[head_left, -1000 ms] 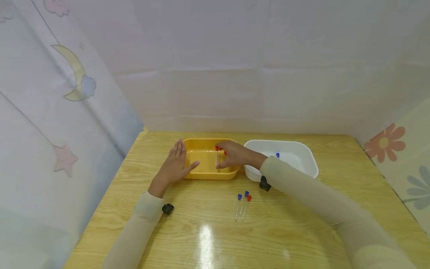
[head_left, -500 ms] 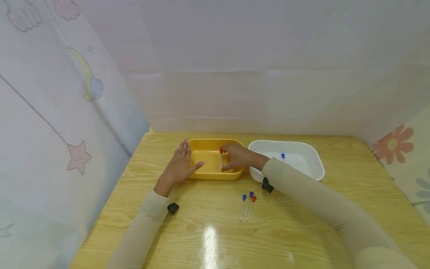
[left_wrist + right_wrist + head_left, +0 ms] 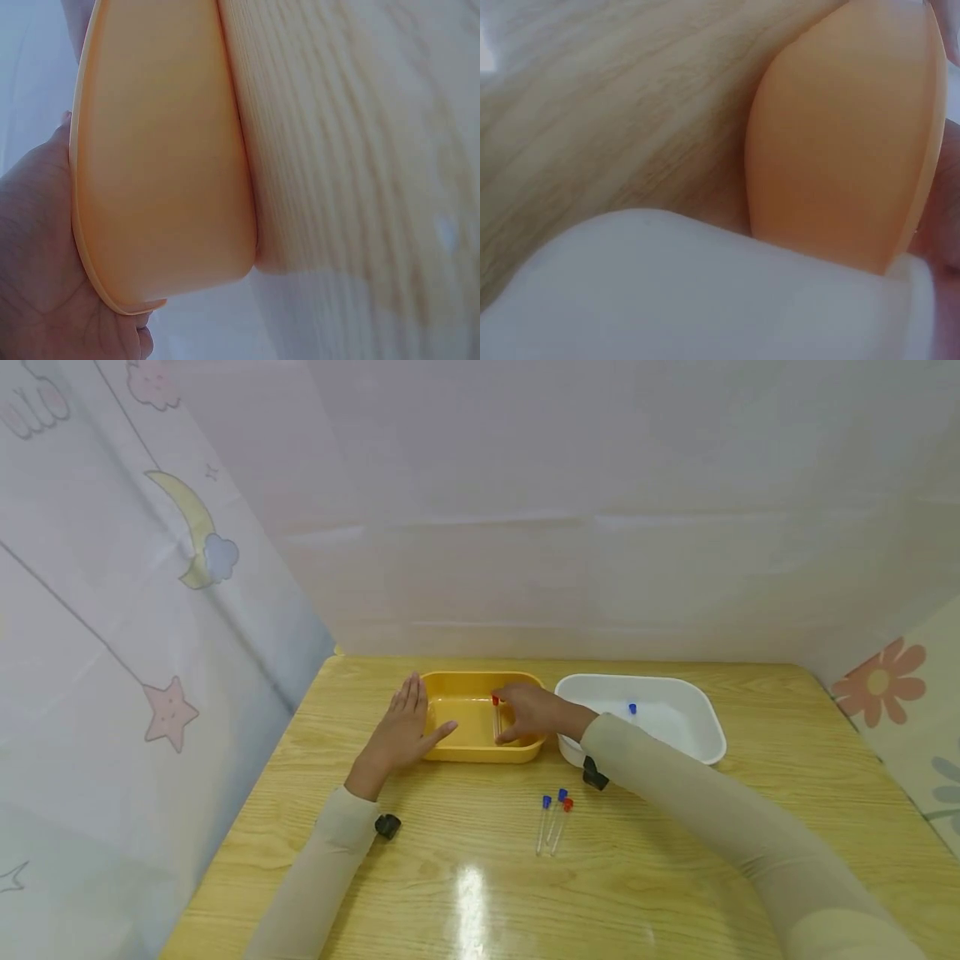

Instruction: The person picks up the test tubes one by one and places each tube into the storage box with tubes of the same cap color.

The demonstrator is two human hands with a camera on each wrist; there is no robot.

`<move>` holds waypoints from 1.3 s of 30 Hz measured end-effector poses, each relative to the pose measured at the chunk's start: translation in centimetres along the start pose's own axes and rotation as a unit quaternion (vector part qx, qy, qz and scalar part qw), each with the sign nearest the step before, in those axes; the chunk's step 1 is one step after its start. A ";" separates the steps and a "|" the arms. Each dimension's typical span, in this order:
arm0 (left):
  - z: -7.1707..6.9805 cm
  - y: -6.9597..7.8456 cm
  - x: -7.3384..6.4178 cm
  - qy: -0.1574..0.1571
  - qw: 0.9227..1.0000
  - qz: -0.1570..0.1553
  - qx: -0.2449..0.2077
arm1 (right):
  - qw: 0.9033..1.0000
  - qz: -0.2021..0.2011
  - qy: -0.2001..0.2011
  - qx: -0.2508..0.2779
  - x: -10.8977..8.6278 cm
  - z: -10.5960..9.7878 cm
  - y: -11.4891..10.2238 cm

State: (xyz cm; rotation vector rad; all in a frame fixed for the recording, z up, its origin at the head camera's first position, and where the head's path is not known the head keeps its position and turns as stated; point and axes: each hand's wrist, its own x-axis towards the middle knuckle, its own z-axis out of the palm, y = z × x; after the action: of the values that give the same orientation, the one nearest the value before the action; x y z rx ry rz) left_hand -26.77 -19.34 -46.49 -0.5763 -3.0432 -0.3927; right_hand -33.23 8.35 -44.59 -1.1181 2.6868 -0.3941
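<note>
My left hand (image 3: 401, 727) lies along the left end of a yellow plastic basin (image 3: 480, 754), fingers straight and thumb reaching over the front rim. In the left wrist view, the palm is against the basin's rim (image 3: 84, 247). Inside the basin's right part, my right hand (image 3: 528, 710) spans a clear test tube with a red cap (image 3: 496, 720) lengthwise, fingers at the cap and thumb by the lower end. The right wrist view hides the tube, showing only the basin's outer wall (image 3: 840, 142) and part of the hand.
A white basin (image 3: 708, 727) stands just right of the yellow one, with a blue-capped tube (image 3: 633, 709) in it, partly hidden by the right sleeve. On the wooden table (image 3: 420, 893) in front lie two blue-capped tubes (image 3: 543, 825) and a red-capped tube (image 3: 562, 827).
The head view has shifted slightly, moving everything a little right in the picture. A second red cap seen earlier by the right fingers no longer shows. Both hands keep nearly the same places.
</note>
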 end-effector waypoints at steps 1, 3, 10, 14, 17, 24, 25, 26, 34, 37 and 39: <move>0.0 0.0 0.0 0.000 1.000 -0.001 0.000 | 1.000 0.000 0.000 -0.003 0.0 0.0 0.0; -0.1 0.0 0.0 0.000 1.000 -0.001 0.001 | 1.000 -0.002 0.002 -0.005 0.1 0.1 -0.1; -0.2 0.1 -0.1 0.002 1.000 -0.003 -0.002 | 1.000 0.009 -0.006 -0.012 0.3 0.2 -0.3; -0.2 0.2 0.0 0.000 1.000 -0.005 -0.004 | 1.000 0.019 -0.012 -0.011 0.4 0.1 -0.5; -0.3 0.2 0.0 0.000 1.000 -0.005 -0.003 | 0.999 0.024 -0.016 -0.013 0.4 0.0 -0.7; 0.0 0.0 0.2 0.003 1.000 -0.002 0.001 | 0.999 0.028 -0.028 -0.025 0.5 0.0 -0.8; 0.0 0.0 0.2 0.004 1.000 -0.001 0.001 | 0.999 0.028 -0.030 -0.029 0.6 0.0 -0.8; 0.0 -0.1 0.2 0.003 1.000 0.000 0.000 | 0.999 0.028 -0.032 -0.032 0.6 0.0 -0.9; 0.0 -0.3 0.1 0.006 1.000 0.003 0.001 | 0.997 -0.001 -0.025 -0.073 0.9 0.3 -0.8; 0.0 -0.3 0.0 0.006 1.000 0.002 0.004 | 0.996 -0.010 -0.020 -0.081 1.0 0.4 -0.7; -0.1 -0.4 0.0 0.007 1.000 0.003 0.004 | 0.996 -0.013 -0.017 -0.085 1.1 0.4 -0.7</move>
State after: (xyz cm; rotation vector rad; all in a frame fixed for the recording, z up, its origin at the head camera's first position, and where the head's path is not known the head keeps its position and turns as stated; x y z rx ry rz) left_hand -26.89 -19.71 -46.51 -0.5795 -3.0286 -0.3828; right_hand -33.36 7.04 -44.83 -1.1955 2.7198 -0.1506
